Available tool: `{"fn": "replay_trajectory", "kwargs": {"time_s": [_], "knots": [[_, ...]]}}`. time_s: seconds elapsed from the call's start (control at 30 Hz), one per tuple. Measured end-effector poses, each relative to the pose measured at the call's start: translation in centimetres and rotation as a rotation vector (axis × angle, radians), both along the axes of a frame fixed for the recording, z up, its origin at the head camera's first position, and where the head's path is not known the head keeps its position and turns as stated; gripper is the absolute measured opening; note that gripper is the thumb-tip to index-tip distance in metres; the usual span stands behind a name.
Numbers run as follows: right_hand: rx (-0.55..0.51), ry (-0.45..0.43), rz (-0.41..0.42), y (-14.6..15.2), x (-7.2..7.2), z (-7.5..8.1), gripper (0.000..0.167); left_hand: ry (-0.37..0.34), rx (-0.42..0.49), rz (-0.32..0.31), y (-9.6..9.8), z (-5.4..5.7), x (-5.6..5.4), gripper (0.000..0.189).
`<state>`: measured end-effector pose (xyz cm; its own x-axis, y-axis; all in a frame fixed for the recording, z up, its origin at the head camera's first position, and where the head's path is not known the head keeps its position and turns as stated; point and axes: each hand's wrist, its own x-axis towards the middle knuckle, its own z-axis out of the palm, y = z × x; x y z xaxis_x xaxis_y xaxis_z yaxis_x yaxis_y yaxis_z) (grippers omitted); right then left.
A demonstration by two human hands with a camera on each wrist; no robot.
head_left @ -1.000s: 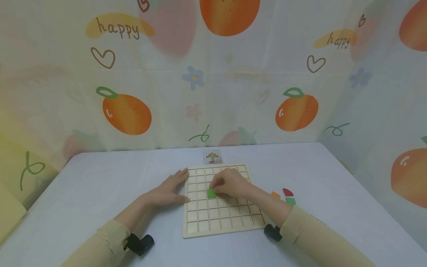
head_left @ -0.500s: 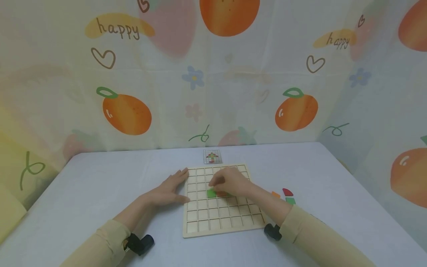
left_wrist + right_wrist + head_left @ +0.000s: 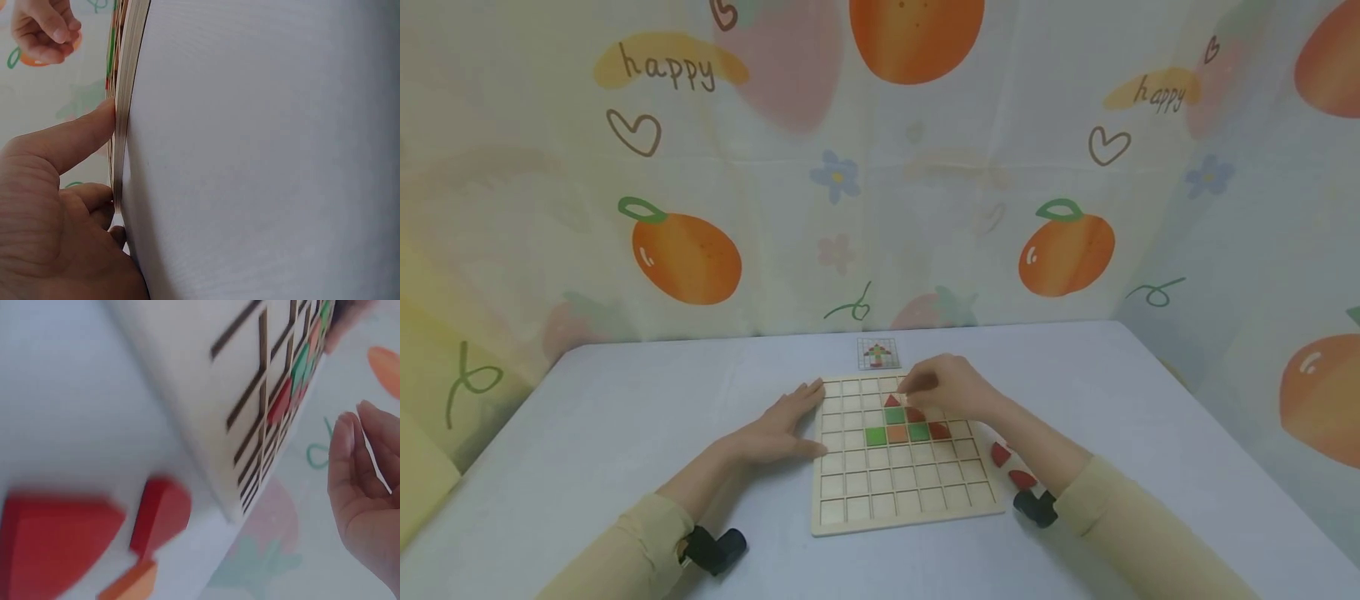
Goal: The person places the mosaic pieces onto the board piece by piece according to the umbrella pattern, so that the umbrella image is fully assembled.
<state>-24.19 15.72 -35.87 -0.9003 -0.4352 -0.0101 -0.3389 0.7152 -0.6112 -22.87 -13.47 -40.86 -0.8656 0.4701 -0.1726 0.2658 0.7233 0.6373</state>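
On the table lies a pale wooden grid board. My left hand rests against its left edge, thumb and fingers spread; in the left wrist view the thumb touches the rim. Above the board's far right part hovers my right hand, fingers loosely bent. Nothing shows between its thumb and fingers in the right wrist view. A row across the board has a green square, an orange square, another green square and a red rounded piece. Behind it sit a green square, a red piece and a red triangle.
Loose red pieces lie right of the board, partly beside my right forearm. An orange piece is near them in the right wrist view. A small pattern card lies behind the board. A printed cloth hangs behind the table.
My right hand has left the pieces in the row, rising and moving right and away, which uncovers the pieces on the board. The left hand has stayed in place.
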Motion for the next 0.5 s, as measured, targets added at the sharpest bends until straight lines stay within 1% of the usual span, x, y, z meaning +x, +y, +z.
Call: {"fn": "replay_trajectory", "kwargs": {"time_s": [0.07, 0.23, 0.33, 0.5], "knots": [[0.005, 0.004, -0.008, 0.9, -0.1, 0.1, 0.016, -0.003, 0.003, 0.003, 0.0, 0.0, 0.0, 0.096], [0.018, -0.002, -0.058, 3.2, -0.4, 0.4, 0.018, 0.0, 0.007, 0.005, 0.0, -0.2, 0.0, 0.096], [0.029, -0.018, -0.094, 4.7, -0.5, 0.5, 0.019, -0.001, 0.007, 0.006, 0.0, -0.2, 0.0, 0.096], [0.066, -0.048, -0.124, 7.4, -0.6, 0.3, 0.019, -0.005, 0.008, 0.004, 0.1, -0.2, 0.0, 0.095]]}}
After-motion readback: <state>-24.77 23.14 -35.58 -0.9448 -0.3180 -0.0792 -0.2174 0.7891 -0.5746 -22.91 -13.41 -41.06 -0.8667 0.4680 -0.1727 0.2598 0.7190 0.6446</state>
